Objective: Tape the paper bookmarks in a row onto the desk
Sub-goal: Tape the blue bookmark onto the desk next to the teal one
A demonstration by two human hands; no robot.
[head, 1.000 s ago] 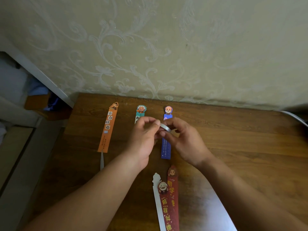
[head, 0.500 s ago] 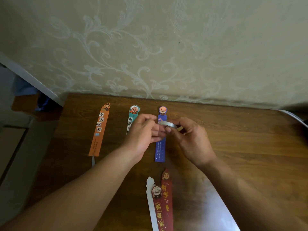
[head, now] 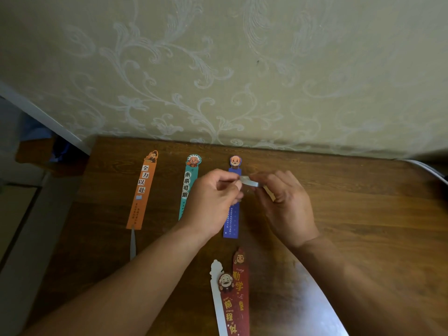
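Observation:
Three paper bookmarks lie in a row near the far edge of the wooden desk (head: 363,214): an orange bookmark (head: 143,192), a teal bookmark (head: 190,180) and a blue bookmark (head: 232,221). My right hand (head: 283,202) holds a small roll of clear tape (head: 251,181) above the blue bookmark. My left hand (head: 213,200) pinches at the roll's left end, partly covering the teal and blue bookmarks. A loose pile of bookmarks (head: 232,299), red ones over a white one, lies close to me.
A wall with patterned wallpaper (head: 242,81) rises right behind the desk. The desk's left edge (head: 80,202) drops to the floor. A thin grey strip (head: 132,243) lies below the orange bookmark. A white cable (head: 429,169) runs at the far right.
Both hands, with the tape roll, have stayed over the blue bookmark's upper part. The view has shifted slightly, and more of the teal bookmark shows now.

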